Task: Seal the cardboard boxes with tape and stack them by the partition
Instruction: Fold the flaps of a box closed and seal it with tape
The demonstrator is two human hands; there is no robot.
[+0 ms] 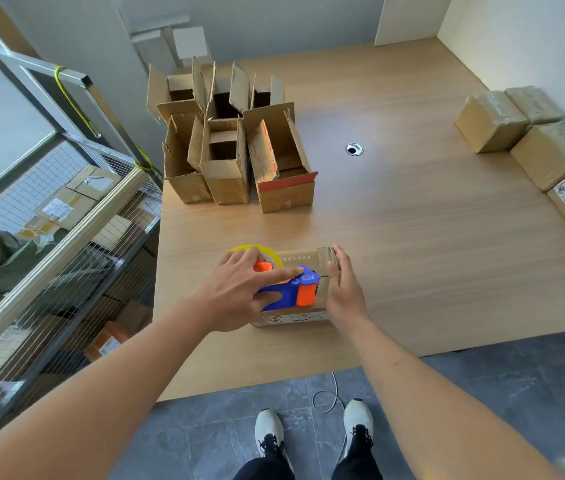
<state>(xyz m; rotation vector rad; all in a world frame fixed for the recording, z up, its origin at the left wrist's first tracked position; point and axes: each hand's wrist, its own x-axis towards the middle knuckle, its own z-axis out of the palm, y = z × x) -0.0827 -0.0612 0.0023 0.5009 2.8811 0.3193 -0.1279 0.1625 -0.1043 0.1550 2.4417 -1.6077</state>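
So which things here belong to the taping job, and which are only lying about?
Job: tape dispenser, held by left hand; box being sealed, steadied by right hand; open boxes; sealed boxes.
Lying about: wire cart; floor cable; table grommet.

Closed box (294,306) near the surface's (412,254) front edge before me, tape dispenser (291,289) on it under my left hand (239,292), my right hand (343,289) against its right side, open boxes (229,140) toward the back-left corner, sealed boxes (530,147) along the right edge.
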